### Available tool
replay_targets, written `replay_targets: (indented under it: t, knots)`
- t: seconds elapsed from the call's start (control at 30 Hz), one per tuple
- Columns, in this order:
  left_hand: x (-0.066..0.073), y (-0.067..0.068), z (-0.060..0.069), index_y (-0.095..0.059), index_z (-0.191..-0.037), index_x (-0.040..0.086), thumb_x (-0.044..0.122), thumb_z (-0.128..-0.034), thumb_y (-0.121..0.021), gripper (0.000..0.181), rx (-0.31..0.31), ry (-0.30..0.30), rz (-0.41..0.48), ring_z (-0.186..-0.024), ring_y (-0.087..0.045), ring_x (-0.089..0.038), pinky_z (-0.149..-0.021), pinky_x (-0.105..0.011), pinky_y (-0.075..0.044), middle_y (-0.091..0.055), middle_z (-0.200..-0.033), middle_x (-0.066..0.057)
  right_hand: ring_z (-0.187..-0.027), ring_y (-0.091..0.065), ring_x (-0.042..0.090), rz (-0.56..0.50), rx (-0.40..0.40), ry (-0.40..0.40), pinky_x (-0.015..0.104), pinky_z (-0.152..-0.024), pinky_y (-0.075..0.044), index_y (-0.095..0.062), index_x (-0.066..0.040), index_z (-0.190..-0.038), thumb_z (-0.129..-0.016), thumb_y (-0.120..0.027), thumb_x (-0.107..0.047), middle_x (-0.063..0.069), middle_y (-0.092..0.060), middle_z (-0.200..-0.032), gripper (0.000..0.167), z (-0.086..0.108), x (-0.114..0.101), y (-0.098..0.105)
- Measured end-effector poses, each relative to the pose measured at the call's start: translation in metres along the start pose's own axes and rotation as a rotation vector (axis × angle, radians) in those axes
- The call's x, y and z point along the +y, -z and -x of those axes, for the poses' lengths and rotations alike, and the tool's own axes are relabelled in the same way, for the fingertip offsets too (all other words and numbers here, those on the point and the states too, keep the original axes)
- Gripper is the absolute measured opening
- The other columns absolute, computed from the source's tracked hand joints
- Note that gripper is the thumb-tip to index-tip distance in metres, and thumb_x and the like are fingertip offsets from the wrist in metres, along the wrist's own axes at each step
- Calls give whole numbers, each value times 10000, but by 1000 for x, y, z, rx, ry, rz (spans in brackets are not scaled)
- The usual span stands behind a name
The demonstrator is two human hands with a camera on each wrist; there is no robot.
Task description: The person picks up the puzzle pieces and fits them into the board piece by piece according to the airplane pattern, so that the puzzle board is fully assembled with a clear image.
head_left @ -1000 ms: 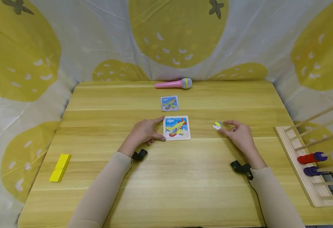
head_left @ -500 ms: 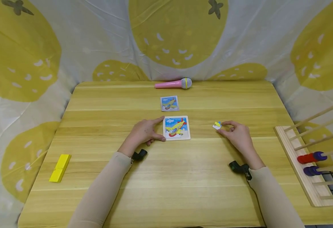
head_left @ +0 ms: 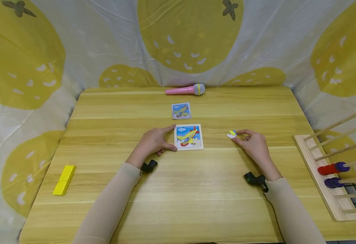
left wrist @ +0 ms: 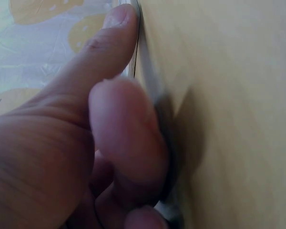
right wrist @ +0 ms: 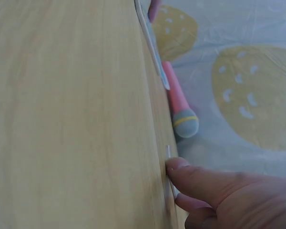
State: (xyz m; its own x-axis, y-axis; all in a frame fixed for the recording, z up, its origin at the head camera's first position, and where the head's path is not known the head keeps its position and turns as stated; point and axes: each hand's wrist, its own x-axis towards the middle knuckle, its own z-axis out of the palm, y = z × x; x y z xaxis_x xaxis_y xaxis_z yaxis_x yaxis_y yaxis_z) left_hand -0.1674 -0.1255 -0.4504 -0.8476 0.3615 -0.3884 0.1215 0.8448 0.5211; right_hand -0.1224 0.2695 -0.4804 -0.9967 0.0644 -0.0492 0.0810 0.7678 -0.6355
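Note:
A wooden puzzle board (head_left: 188, 137) with a yellow and red airplane picture lies mid-table in the head view. Its lower right part is bare, pale wood. My left hand (head_left: 153, 140) holds the board's left side, thumb at the near corner and index finger at the far corner; the thumb (left wrist: 115, 28) runs along the edge in the left wrist view. Farther right, my right hand (head_left: 253, 142) pinches a small puzzle piece (head_left: 231, 135) in white, yellow and blue between thumb and index finger, low at the table. Only its thin edge shows in the right wrist view.
Behind the board lies a picture card (head_left: 181, 111) of the same airplane, and beyond it a pink toy microphone (head_left: 184, 89). A yellow block (head_left: 64, 180) lies at the left. A wooden rack with pegs and rings (head_left: 321, 178) stands at the right edge.
My right hand has shifted slightly left, its fingertips now closer about the puzzle piece, which has hardly moved. The left hand and the board stay in place.

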Motion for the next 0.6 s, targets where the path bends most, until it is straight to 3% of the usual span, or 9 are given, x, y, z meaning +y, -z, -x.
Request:
replay_targets:
  t: [0.33, 0.6]
  knots:
    - [1, 0, 0, -326, -1672, 379, 568, -775, -896, 1079, -2, 6, -4, -459, -641, -165, -580, -318, -518, -614, -525, -2, -482, -327, 87, 2, 3, 73, 241, -467, -273, -770, -34, -1201, -970, -788, -306, -45, -460, -558, 357, -1, -6, -3]
    - [2, 0, -1, -330, -1669, 390, 562, -775, -897, 1072, -4, 16, -9, -460, -640, -166, -574, -319, -519, -618, -529, -7, -526, -317, 82, -71, -236, 288, 241, -541, -284, -782, -110, -1174, -954, -812, -281, -81, -373, -579, 281, -8, -52, -32]
